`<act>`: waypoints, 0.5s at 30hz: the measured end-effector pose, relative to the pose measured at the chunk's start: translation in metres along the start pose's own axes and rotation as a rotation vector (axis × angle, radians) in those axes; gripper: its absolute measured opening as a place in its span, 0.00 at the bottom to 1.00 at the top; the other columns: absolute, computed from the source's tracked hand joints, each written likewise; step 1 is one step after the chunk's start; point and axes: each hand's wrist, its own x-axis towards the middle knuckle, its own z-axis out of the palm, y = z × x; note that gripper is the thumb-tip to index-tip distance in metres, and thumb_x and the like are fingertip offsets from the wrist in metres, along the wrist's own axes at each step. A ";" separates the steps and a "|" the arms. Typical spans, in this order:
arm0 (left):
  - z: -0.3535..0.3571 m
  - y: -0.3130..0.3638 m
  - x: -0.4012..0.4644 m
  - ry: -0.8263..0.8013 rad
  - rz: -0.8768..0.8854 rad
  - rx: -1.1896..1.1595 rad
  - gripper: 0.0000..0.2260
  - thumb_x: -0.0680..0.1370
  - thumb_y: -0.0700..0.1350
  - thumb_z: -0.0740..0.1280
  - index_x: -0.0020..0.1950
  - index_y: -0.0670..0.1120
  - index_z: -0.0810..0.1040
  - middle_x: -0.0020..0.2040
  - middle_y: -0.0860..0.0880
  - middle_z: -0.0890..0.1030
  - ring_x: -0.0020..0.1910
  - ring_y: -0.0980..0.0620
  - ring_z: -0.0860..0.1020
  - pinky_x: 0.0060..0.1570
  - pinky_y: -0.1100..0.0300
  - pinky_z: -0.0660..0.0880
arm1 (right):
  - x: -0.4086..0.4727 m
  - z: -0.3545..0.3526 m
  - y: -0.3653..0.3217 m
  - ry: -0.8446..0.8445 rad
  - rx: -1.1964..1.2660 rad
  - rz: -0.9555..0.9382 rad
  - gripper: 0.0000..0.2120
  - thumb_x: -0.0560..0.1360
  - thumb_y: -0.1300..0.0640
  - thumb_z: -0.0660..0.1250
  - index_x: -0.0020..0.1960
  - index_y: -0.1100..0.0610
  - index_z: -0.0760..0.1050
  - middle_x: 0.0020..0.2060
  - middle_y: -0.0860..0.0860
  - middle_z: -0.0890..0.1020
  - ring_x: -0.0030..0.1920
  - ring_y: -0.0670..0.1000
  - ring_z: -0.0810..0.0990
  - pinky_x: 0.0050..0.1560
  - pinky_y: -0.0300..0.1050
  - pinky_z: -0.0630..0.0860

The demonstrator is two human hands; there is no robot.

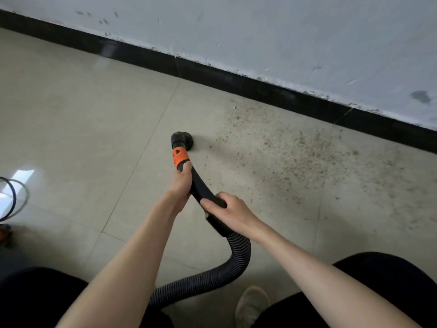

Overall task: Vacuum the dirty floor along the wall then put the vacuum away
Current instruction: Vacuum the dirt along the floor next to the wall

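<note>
Both hands on black rigid vacuum wand [201,185]: left hand [181,183] fingers wrapped near orange collar [180,157], right hand [227,209] fingers wrapped lower down. Round black nozzle [182,138] on beige tiled floor [82,114], just left of brown grit patch [295,157] along black skirting [236,84].

Left hand [181,183] gripping at frame centre, forearm extended from lower left; right hand [225,207] gripping just behind, forearm from lower right.
</note>
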 end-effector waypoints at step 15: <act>-0.013 0.011 0.023 0.132 -0.006 0.095 0.23 0.78 0.54 0.59 0.64 0.37 0.68 0.52 0.40 0.77 0.47 0.44 0.76 0.41 0.56 0.72 | 0.003 0.015 -0.008 0.142 -0.080 -0.074 0.21 0.67 0.37 0.71 0.51 0.49 0.73 0.39 0.49 0.82 0.39 0.52 0.82 0.45 0.53 0.80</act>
